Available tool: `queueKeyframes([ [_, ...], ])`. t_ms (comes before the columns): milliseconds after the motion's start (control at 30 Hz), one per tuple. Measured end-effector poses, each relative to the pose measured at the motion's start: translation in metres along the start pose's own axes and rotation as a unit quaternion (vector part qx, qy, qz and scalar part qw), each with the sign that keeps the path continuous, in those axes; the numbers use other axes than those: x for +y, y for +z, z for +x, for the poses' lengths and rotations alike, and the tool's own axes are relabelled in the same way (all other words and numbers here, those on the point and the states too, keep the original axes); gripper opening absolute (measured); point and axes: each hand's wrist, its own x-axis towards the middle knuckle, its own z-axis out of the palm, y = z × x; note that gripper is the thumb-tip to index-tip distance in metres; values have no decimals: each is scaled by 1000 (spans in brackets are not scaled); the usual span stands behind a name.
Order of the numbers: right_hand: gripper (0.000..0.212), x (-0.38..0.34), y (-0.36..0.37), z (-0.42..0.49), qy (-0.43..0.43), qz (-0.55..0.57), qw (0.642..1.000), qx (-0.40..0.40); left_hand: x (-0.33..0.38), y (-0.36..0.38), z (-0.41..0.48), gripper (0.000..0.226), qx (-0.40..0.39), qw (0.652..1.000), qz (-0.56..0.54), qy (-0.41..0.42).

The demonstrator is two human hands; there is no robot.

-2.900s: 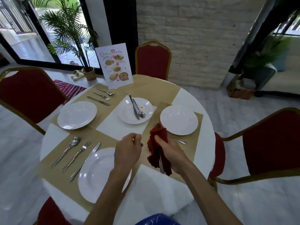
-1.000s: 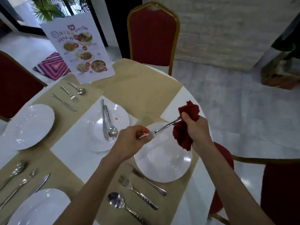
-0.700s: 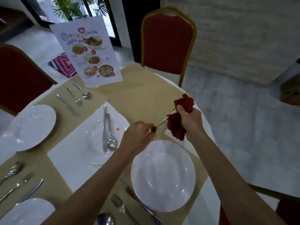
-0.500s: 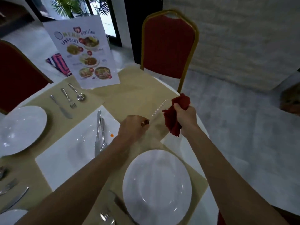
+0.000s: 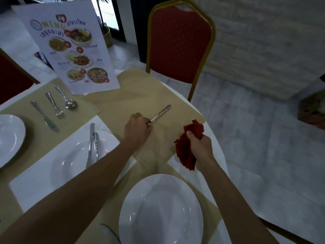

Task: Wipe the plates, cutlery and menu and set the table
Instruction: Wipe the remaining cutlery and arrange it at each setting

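Head view: your left hand [image 5: 137, 128] grips a cutlery piece [image 5: 161, 113], handle pointing far-right over the far placemat [image 5: 140, 92].
Cloth: your right hand [image 5: 200, 147] clutches the red cloth [image 5: 189, 150], near right of it.

menu [image 5: 70, 50] stands behind the cutlery [image 5: 52, 108], plate [image 5: 161, 209] nearest, chair [image 5: 179, 44] beyond table [image 5: 216, 166].

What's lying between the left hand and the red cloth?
Only bare tan placemat between left hand and red cloth, seen in the head view.
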Motion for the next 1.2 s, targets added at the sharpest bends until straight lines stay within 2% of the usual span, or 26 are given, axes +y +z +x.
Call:
queueKeyframes([
  [167,10,0,9,-3,-4,-1,1000,-19,-5,2,4,26,-1,1000,0,13],
  [333,24,1,11,-13,6,-1,999,-33,-7,-2,2,29,2,1000,-12,17],
  [467,29,-4,11,-34,17,32,997,-62,-26,-22,-25,34,63,995,-72,-10],
  [567,51,-1,28,-54,49,46,991,-116,-60,-41,-62,24,117,989,-81,-45],
  [667,62,6,55,-76,54,-1,983,-173,-96,-56,-90,18,157,981,-56,-103],
  [767,64,15,74,-98,58,-21,974,-220,-124,-65,-97,20,128,973,-46,-184],
  [867,58,24,78,-116,67,-29,968,-241,-135,-64,-97,19,82,967,-61,-232],
  [1000,60,33,71,-130,61,-44,966,-249,-136,-69,-87,17,72,960,-87,-257],
  [1200,49,46,55,-146,46,-40,975,-213,-145,-74,-90,39,18,950,-126,-286],
])
